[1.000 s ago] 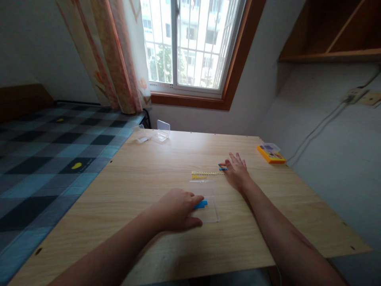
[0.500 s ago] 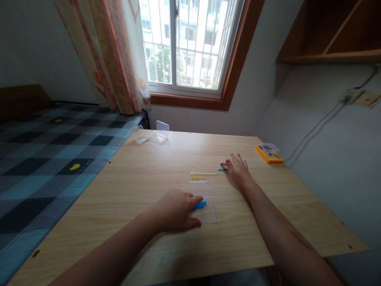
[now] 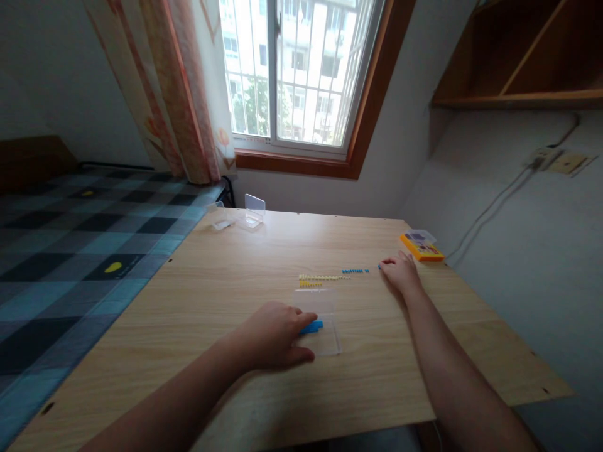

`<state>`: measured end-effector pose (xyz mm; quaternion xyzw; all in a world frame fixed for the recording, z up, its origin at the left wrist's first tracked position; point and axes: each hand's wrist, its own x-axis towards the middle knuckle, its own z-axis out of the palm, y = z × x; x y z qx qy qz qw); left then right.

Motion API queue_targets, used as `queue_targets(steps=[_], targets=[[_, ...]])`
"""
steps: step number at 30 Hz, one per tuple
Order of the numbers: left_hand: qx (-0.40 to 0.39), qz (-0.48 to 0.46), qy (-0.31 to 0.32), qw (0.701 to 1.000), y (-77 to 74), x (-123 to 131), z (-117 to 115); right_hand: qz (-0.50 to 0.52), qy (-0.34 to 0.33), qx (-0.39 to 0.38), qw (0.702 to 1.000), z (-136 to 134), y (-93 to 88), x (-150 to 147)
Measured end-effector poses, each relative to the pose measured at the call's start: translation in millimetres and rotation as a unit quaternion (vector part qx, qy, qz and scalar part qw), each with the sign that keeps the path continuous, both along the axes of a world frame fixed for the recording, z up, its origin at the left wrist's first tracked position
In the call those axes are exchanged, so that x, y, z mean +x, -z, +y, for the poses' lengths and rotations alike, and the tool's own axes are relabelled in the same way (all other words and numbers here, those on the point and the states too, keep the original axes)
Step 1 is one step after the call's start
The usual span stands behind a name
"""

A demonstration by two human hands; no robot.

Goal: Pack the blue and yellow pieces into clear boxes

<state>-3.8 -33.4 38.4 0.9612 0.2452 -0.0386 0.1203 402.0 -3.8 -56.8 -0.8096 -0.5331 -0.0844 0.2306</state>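
Observation:
My left hand (image 3: 276,333) rests on the wooden table (image 3: 226,276), fingers curled against a clear plastic tray (image 3: 327,333) that holds blue pieces (image 3: 311,327). My right hand (image 3: 400,273) lies further right, fingers bent down onto a small blue piece at its tip. Between the hands runs a line of pale yellow pieces (image 3: 323,277) continued by small blue pieces (image 3: 355,271). A short yellow strip (image 3: 309,284) lies just below that line.
A yellow box with a clear lid (image 3: 421,245) sits at the table's far right, close to my right hand. Clear plastic containers (image 3: 245,213) stand at the far left corner. A bed with a checked cover (image 3: 70,251) borders the table's left side.
My right hand has slid to the right along the table, leaving a row of small blue pieces stretched out behind it. My left hand has stayed at the tray.

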Motion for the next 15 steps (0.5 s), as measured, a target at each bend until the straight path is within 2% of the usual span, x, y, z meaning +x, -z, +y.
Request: queue_targets(steps=[4,8,12,15], targets=[[0.003,-0.001,0.001,1.0,-0.7,0.4,0.0,0.039,0.038,0.003,0.999,-3.0,0.2,-4.6],[0.004,0.0,0.0,1.0,0.0,-0.1,0.3,0.064,0.034,0.033,0.997,-5.1,-10.8,-11.6],[0.001,-0.001,-0.002,1.0,-0.9,-0.7,-0.2,0.075,-0.001,0.109,0.991,-11.8,-40.5,-24.2],[-0.007,0.004,-0.003,1.0,-3.3,-0.3,-1.2,0.085,-0.077,0.151,0.982,-26.2,-70.4,-44.2]])
